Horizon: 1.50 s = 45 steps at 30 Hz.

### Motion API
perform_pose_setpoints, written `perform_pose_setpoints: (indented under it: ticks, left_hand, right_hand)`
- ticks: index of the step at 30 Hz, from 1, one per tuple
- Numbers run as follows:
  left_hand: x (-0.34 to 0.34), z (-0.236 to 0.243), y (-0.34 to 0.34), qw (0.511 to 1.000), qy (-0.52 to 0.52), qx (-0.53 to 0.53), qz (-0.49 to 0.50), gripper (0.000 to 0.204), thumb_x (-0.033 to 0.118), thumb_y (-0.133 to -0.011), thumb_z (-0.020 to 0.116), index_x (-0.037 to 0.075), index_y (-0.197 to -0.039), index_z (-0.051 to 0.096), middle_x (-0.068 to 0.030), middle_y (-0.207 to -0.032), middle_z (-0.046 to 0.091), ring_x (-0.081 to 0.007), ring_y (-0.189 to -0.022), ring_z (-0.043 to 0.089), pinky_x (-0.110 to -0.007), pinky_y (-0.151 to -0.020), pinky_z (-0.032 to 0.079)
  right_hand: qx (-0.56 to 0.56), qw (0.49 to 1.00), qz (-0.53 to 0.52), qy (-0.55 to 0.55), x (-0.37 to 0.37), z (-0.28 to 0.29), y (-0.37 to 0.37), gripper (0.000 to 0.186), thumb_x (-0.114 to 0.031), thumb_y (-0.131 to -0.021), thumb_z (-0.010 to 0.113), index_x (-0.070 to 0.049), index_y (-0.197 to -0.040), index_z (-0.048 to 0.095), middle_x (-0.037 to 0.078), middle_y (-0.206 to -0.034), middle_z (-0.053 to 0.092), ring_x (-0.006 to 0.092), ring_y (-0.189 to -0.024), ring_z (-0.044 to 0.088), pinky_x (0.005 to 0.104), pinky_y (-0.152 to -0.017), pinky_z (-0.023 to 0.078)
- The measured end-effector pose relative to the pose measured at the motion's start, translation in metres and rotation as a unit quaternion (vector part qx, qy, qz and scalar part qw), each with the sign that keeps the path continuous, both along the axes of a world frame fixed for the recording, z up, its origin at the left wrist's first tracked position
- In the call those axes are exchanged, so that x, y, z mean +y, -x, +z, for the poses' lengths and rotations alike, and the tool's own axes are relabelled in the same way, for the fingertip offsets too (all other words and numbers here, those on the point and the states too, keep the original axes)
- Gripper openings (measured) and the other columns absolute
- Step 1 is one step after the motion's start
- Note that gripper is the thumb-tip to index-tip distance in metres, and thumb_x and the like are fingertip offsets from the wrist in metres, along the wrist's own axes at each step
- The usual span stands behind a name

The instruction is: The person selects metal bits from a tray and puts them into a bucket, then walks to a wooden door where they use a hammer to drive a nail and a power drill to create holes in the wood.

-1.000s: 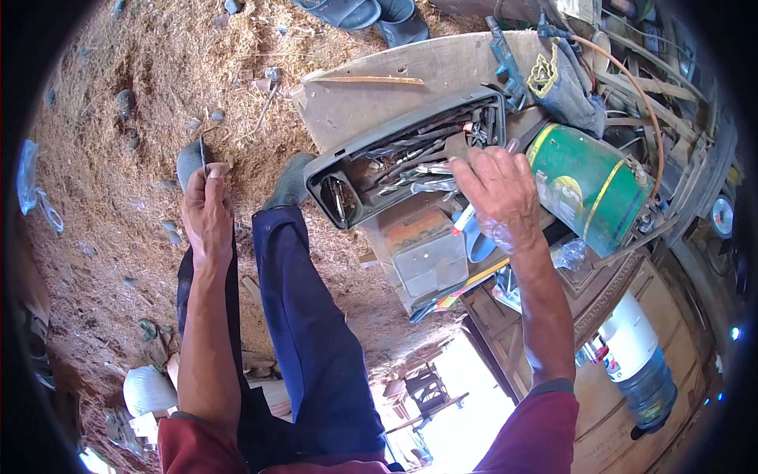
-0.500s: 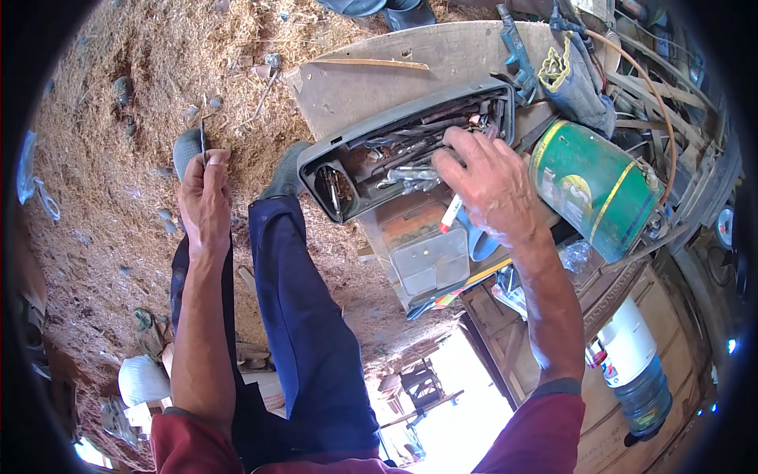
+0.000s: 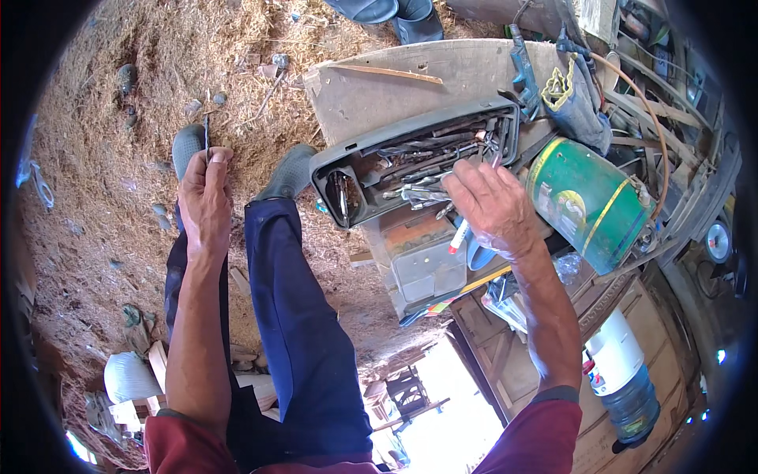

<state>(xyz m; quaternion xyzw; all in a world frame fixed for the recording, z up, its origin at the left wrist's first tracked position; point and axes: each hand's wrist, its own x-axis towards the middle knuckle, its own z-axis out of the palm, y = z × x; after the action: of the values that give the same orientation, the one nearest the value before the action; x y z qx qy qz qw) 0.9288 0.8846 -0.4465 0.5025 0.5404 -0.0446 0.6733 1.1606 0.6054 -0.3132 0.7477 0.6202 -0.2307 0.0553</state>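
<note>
Out to the left, over the ground, my left hand (image 3: pixel 207 193) pinches a thin dark drill bit (image 3: pixel 207 136) pointing away from me. My right hand (image 3: pixel 493 204) hovers at the near side of a long grey tool case (image 3: pixel 335 162), palm down with fingers bent. From under it sticks out a white marker with a red tip (image 3: pixel 457 237), which seems held in the hand; the palm side is hidden. Inside the case lie several drill bits (image 3: pixel 422 192) and dark metal rods. A small compartment at its left end holds thin bits (image 3: pixel 343 197).
The case rests on a wooden board (image 3: pixel 347 95) with a loose wood strip (image 3: pixel 387 73). A clear plastic box (image 3: pixel 430 272) lies nearer me. To the right stands a green container (image 3: pixel 588 201), with a blue tool (image 3: pixel 523 71) beyond. Wood shavings (image 3: pixel 181 63) cover the ground.
My right hand has drawn back toward me from over the case, and the marker has shifted with it. More of the rods now shows. My left hand keeps hold of the drill bit.
</note>
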Motion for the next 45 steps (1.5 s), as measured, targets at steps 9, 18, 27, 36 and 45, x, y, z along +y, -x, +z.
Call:
perform_pose_setpoints:
  ticks: [9, 18, 27, 36, 45]
  left_hand:
    - [-0.004, -0.002, 0.002, 1.0, -0.005, -0.006, -0.016, 0.02, 0.029, -0.101, 0.056, 0.011, -0.101, 0.064, 0.0101, -0.062, 0.039, 0.0001, -0.051, 0.033, -0.018, -0.044, 0.026]
    - [-0.011, 0.003, -0.006, 1.0, 0.026, -0.003, 0.0, 0.019, 0.023, -0.101, 0.055, 0.007, -0.099, 0.064, 0.0101, -0.065, 0.039, -0.0004, -0.054, 0.032, -0.019, -0.048, 0.025]
    - [-0.015, -0.004, -0.003, 1.0, 0.02, 0.0, -0.001, 0.021, 0.033, -0.099, 0.059, 0.013, -0.099, 0.065, 0.0114, -0.059, 0.035, 0.0002, -0.048, 0.031, -0.018, -0.042, 0.025]
    - [-0.019, 0.0, -0.008, 0.999, 0.035, 0.011, -0.016, 0.02, 0.025, -0.101, 0.056, 0.009, -0.101, 0.066, 0.0101, -0.065, 0.038, -0.0004, -0.052, 0.031, -0.019, -0.046, 0.026]
    - [-0.02, 0.002, -0.008, 1.0, 0.022, 0.01, -0.015, 0.02, 0.024, -0.101, 0.054, 0.008, -0.099, 0.066, 0.0101, -0.068, 0.041, -0.0002, -0.054, 0.032, -0.018, -0.047, 0.025]
  right_hand:
    - [0.009, 1.0, 0.021, -0.006, -0.009, 0.006, 0.0, 0.025, -0.009, -0.071, 0.066, -0.005, -0.095, 0.062, 0.011, -0.102, 0.063, 0.0238, -0.079, 0.063, 0.0331, -0.063, 0.052]
    - [-0.044, 0.993, -0.057, -0.089, -0.023, 0.031, -0.003, 0.028, -0.013, -0.068, 0.068, -0.011, -0.094, 0.059, 0.004, -0.094, 0.065, 0.0155, -0.069, 0.06, 0.0273, -0.053, 0.045]
    - [-0.09, 0.991, -0.058, -0.079, -0.019, 0.016, 0.016, 0.019, -0.019, -0.066, 0.063, -0.015, -0.085, 0.063, -0.004, -0.066, 0.048, 0.0124, -0.06, 0.05, 0.0272, -0.048, 0.036]
    - [-0.088, 0.986, -0.077, -0.117, 0.017, -0.012, 0.002, 0.032, -0.019, -0.076, 0.07, -0.014, -0.107, 0.071, -0.002, -0.065, 0.051, 0.0135, -0.061, 0.052, 0.0261, -0.048, 0.044]
    - [0.01, 0.991, -0.13, -0.039, 0.032, -0.014, -0.005, 0.013, -0.011, -0.074, 0.068, -0.011, -0.086, 0.067, 0.002, -0.066, 0.055, 0.0172, -0.066, 0.058, 0.0314, -0.053, 0.05]
